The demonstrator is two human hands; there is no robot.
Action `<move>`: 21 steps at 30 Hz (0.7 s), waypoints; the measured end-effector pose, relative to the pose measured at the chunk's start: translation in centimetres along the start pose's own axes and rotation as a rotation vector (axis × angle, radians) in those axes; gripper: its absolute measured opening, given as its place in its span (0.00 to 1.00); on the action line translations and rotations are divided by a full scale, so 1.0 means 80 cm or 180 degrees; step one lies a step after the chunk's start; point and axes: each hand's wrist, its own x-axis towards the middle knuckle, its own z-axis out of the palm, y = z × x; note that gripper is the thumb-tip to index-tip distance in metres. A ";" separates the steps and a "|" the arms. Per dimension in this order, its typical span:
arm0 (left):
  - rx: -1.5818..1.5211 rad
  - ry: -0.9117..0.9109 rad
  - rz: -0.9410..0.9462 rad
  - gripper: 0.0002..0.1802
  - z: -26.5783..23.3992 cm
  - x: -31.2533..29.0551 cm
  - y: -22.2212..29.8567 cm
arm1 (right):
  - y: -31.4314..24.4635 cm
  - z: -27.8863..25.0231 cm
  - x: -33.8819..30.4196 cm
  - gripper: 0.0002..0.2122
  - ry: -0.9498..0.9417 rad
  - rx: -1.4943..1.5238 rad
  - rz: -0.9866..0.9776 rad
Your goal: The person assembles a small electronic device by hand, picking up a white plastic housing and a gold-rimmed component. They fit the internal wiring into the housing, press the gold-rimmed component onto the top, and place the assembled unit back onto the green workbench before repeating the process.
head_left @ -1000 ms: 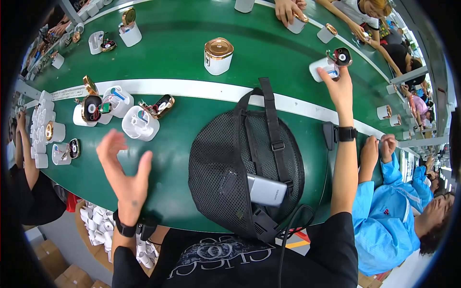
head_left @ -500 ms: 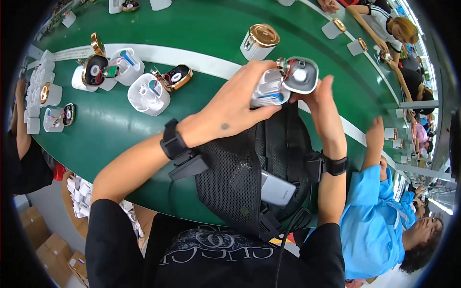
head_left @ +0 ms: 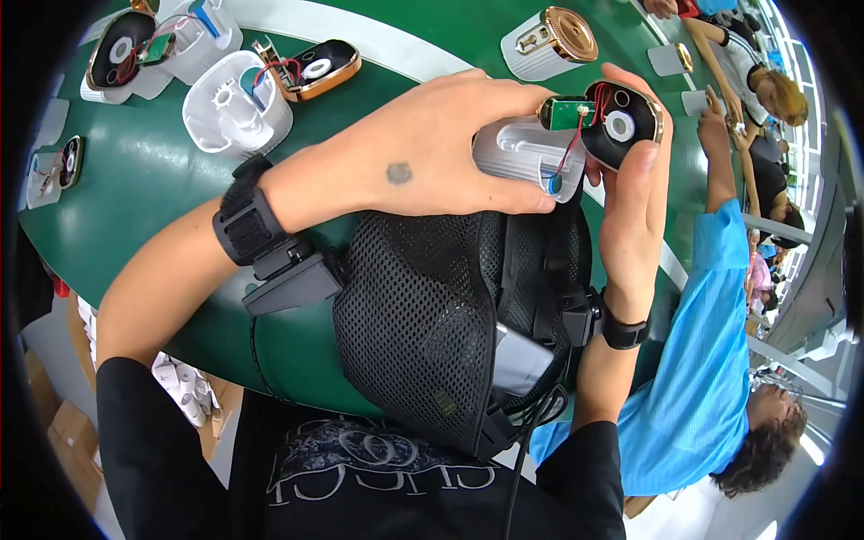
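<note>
My left hand (head_left: 432,148) grips a white ribbed housing (head_left: 517,162) from its left side, thumb along the near edge. A blue-ended part shows inside the housing. In my right hand (head_left: 634,202) is an oval black lid (head_left: 641,106) with a gold rim and a white ring, held between thumb and fingers. The lid stands open beside the housing. A small green circuit board (head_left: 565,112) sits between them, with red wires running to the lid and down toward the housing.
On the green bench (head_left: 135,207), an open white housing (head_left: 202,117) stands left, beside a gold-rimmed lid (head_left: 324,72). A closed gold-topped unit (head_left: 526,54) stands beyond my hands. A black mesh backpack (head_left: 414,306) lies before me. A co-worker's blue sleeve (head_left: 688,342) is at right.
My view has shifted, so the bench items appear farther left. The lid is turned to show its black inside, and my right fingers now wrap behind it. The co-worker's arm reaches farther forward.
</note>
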 end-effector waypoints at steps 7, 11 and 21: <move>-0.0444 -0.0063 -0.0684 0.21 0.003 0.003 0.011 | -0.006 -0.005 -0.006 0.36 -0.0432 0.0009 -0.0173; -0.0278 0.0086 -0.0499 0.20 0.007 -0.001 0.011 | -0.011 -0.001 -0.001 0.39 -0.0497 -0.0109 -0.0277; -0.0726 -0.0093 -0.0500 0.18 0.012 0.003 -0.004 | -0.009 0.008 -0.002 0.39 -0.0383 0.0021 -0.0168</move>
